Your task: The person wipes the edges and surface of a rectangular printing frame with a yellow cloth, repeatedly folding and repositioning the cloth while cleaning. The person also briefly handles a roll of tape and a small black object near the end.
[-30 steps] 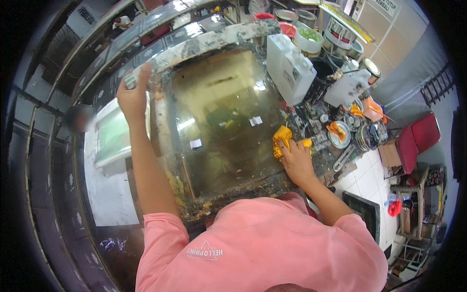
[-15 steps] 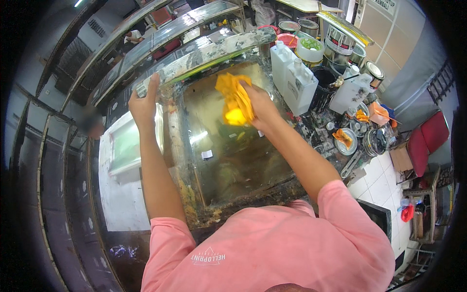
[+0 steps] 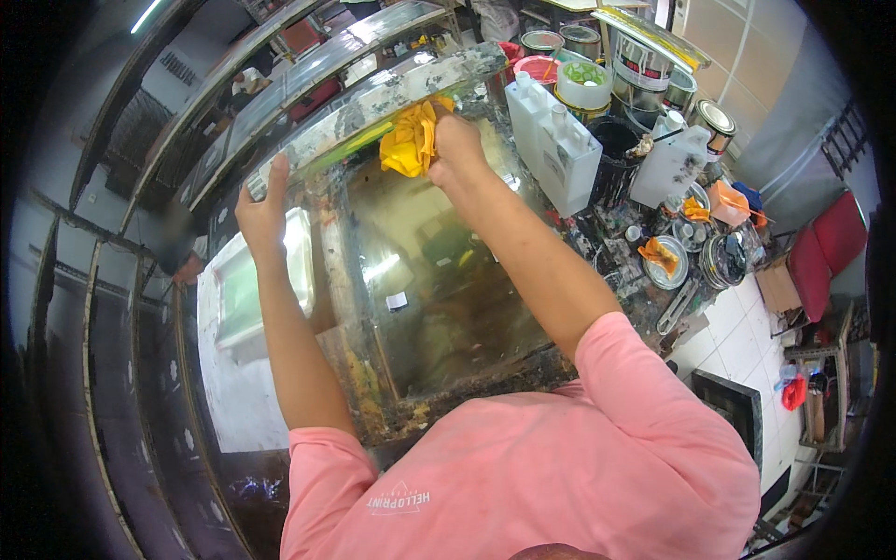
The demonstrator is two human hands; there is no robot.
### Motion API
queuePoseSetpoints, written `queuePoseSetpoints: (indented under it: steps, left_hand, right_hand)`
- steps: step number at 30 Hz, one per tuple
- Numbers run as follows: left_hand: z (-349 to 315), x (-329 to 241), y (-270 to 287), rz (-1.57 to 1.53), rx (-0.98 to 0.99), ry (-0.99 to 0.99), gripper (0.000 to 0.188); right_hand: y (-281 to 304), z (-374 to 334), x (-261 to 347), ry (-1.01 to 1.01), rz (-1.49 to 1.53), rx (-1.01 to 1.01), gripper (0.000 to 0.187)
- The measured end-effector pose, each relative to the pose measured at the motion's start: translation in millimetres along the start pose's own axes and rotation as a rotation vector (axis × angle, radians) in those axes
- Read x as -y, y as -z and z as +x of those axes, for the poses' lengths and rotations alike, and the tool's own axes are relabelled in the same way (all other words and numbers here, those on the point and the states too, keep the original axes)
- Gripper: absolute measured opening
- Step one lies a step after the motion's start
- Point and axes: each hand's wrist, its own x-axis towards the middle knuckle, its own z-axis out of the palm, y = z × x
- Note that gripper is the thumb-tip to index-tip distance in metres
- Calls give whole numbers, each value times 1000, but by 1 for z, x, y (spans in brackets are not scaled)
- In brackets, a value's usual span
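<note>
A crumpled yellow cloth (image 3: 408, 140) is bunched in my right hand (image 3: 457, 149), its fingers closed round it. It lies against the underside of a raised, paint-spattered frame bar (image 3: 392, 101), where a green-yellow smear (image 3: 359, 143) shows. My left hand (image 3: 262, 213) grips the left end of that bar, thumb on the near side and fingers mostly hidden behind. Below both arms is a glossy, glass-like panel (image 3: 448, 308) in a paint-crusted border. A small white paper piece (image 3: 397, 301) sits on the panel.
White plastic jugs (image 3: 569, 168), a dark bucket (image 3: 613, 159) and several paint cans (image 3: 644, 70) crowd the right side. At left, a light-framed screen (image 3: 245, 299) rests on white paper (image 3: 233, 401). Another person's hand (image 3: 189, 269) shows beside the left racks. A red chair (image 3: 821, 266) stands right.
My right hand has moved the yellow cloth from over the panel, up and leftward, to the frame bar. My left hand still holds the bar, slightly lower and farther left.
</note>
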Motion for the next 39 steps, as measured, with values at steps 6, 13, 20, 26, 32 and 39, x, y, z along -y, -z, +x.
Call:
queuePoseSetpoints:
  steps: [6, 13, 20, 26, 32, 39]
  left_hand:
    - [4, 11, 4, 9, -27, 1, 113]
    - [1, 28, 1, -55, 23, -26, 94]
    - [-18, 38, -6, -161, -8, -14, 71]
    - [-51, 41, -6, -197, 29, -4, 66]
    - [-96, 44, -10, -318, 41, -17, 57]
    - [-148, 84, -22, -285, 2, -30, 71]
  right_hand:
    - [10, -51, 22, -48, -166, 76, 20]
    - [96, -144, 65, -52, -1126, 439, 25]
    - [159, -252, 118, 387, -1993, 475, 36]
    - [200, -278, 104, 391, -2462, 488, 57]
    - [201, -251, 177, 342, -2257, 35, 28]
    - [247, -217, 247, 429, -2722, -282, 18]
